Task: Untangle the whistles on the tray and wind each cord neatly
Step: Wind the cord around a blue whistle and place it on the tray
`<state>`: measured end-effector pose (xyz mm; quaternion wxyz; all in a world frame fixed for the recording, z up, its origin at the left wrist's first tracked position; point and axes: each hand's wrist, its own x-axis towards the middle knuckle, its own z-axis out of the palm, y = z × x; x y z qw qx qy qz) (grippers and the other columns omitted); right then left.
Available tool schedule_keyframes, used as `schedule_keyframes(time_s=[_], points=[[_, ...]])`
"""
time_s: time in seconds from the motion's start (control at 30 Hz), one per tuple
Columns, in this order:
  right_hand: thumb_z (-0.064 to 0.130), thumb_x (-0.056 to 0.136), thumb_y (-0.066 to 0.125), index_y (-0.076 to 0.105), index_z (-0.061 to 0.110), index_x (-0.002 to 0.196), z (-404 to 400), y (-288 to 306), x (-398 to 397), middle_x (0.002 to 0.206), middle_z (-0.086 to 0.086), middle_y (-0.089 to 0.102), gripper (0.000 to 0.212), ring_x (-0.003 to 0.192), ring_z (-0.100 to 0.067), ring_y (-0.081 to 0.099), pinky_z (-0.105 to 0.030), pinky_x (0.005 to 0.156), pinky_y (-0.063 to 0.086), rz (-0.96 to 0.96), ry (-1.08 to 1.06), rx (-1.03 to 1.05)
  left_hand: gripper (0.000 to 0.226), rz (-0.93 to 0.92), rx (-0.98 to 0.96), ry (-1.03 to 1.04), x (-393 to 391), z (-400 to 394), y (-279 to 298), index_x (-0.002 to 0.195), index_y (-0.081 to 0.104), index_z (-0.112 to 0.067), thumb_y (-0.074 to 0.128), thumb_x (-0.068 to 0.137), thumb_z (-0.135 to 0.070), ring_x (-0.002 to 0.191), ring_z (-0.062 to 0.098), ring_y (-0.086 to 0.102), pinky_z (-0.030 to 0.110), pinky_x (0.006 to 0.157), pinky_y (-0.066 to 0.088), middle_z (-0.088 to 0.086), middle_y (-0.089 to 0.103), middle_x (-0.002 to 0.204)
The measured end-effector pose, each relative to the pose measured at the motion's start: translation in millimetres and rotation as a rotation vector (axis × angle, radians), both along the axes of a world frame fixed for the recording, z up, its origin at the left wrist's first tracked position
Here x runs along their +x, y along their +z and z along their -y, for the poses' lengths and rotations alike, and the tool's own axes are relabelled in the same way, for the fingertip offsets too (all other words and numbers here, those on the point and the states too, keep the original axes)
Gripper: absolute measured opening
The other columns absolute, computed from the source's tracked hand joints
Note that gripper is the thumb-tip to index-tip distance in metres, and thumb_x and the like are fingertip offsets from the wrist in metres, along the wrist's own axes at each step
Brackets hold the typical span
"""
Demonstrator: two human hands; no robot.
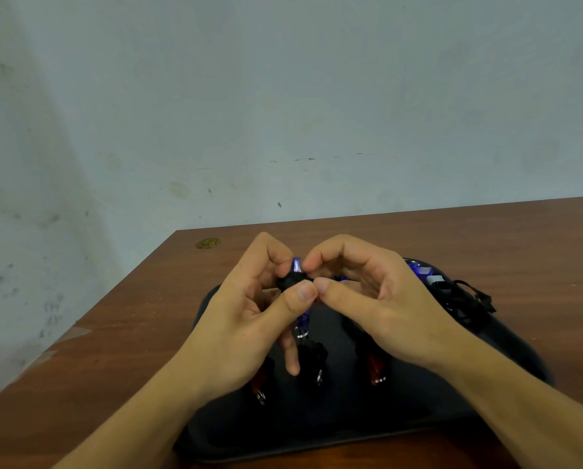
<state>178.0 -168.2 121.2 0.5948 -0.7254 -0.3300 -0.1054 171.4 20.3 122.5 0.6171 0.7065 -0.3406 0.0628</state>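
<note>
Holding a blue whistle (297, 265) above the black tray (506, 346), the left hand (249, 319) pinches its black cord (288, 282) while the right hand (361, 292), at three o'clock, pinches the cord's end, seemingly winding it snug.

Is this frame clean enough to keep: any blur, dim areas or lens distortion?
Head view: wide-angle bowing along the table edge; dim, flat light; black tray swallows cord detail; hands soft, left hand, right hand, as is the blue whistle.
</note>
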Motion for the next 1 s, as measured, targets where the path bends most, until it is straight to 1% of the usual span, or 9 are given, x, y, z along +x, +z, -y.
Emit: schedule_keyframes(time_s=[0.17,0.37,0.5,0.57,0.63,0.73,0.8,0.9,1.0], points=[[0.016,0.091,0.060,0.066,0.019,0.101,-1,0,0,0.097,0.005,0.067,0.013,0.096,-0.015,0.066,-0.033,0.081,0.059,0.043,-0.019,-0.028,0.023,-0.039,-0.048,0.004,2,1,-2,0.089,0.047,-0.022,0.066,0.085,-0.034,0.041,0.033,0.057,0.034,0.044,0.052,0.021,0.057,0.082],[0.015,0.091,0.061,0.063,0.016,0.099,2,-1,1,0.096,0.005,0.065,0.009,0.091,-0.014,0.064,-0.038,0.079,0.058,0.068,-0.017,-0.055,0.019,-0.049,-0.064,-0.005,1,3,-3,0.090,0.049,-0.026,0.066,0.084,-0.032,0.044,0.032,0.055,0.032,0.045,0.052,0.033,0.053,0.091],[0.021,0.088,0.063,0.063,0.019,0.105,4,-4,4,0.094,0.004,0.066,0.018,0.088,-0.015,0.066,-0.035,0.080,0.057,-0.024,-0.024,0.040,0.019,0.051,0.051,0.030,0,4,-8,0.100,0.050,-0.026,0.063,0.088,-0.032,0.056,0.038,0.052,0.040,0.045,0.054,0.015,0.055,0.085],[0.024,0.089,0.062,0.066,0.021,0.108,4,-6,6,0.097,0.000,0.069,0.020,0.095,-0.021,0.068,-0.042,0.084,0.058,-0.021,-0.049,0.036,0.018,0.163,0.174,0.087,0,4,-11,0.103,0.049,-0.030,0.061,0.090,-0.035,0.055,0.032,0.054,0.044,0.048,0.056,0.002,0.054,0.075],[0.025,0.091,0.062,0.070,0.023,0.105,5,-6,8,0.099,-0.003,0.071,0.016,0.096,-0.023,0.068,-0.048,0.087,0.056,0.017,-0.074,0.000,0.017,0.296,0.271,0.156,0,4,-12,0.103,0.048,-0.036,0.060,0.091,-0.038,0.056,0.027,0.055,0.046,0.050,0.055,0.001,0.054,0.076],[0.032,0.090,0.065,0.073,0.023,0.104,6,-6,7,0.098,-0.001,0.072,0.018,0.096,-0.019,0.068,-0.040,0.085,0.057,0.025,-0.072,0.001,0.019,0.348,0.240,0.221,-1,4,-11,0.102,0.046,-0.040,0.060,0.089,-0.041,0.064,0.028,0.055,0.050,0.054,0.053,0.000,0.056,0.084],[0.033,0.088,0.065,0.073,0.022,0.106,5,-6,8,0.100,0.000,0.073,0.023,0.098,-0.019,0.068,-0.042,0.086,0.058,0.028,-0.069,-0.006,0.025,0.326,0.195,0.256,0,4,-11,0.106,0.045,-0.040,0.062,0.088,-0.043,0.068,0.030,0.058,0.052,0.056,0.053,-0.002,0.059,0.090],[0.026,0.089,0.068,0.075,0.018,0.104,4,-4,10,0.100,0.000,0.074,0.019,0.097,-0.019,0.069,-0.044,0.087,0.058,0.051,-0.100,0.010,0.041,0.315,0.227,0.304,1,4,-11,0.117,0.042,-0.040,0.066,0.086,-0.050,0.074,0.022,0.063,0.048,0.064,0.055,-0.009,0.064,0.104],[0.028,0.087,0.069,0.074,0.018,0.101,6,0,13,0.100,-0.001,0.074,0.018,0.096,-0.017,0.070,-0.036,0.081,0.058,0.021,-0.140,0.051,0.052,0.351,0.296,0.365,3,5,-12,0.126,0.039,-0.038,0.064,0.084,-0.056,0.096,0.011,0.063,0.034,0.081,0.055,-0.021,0.059,0.112]])
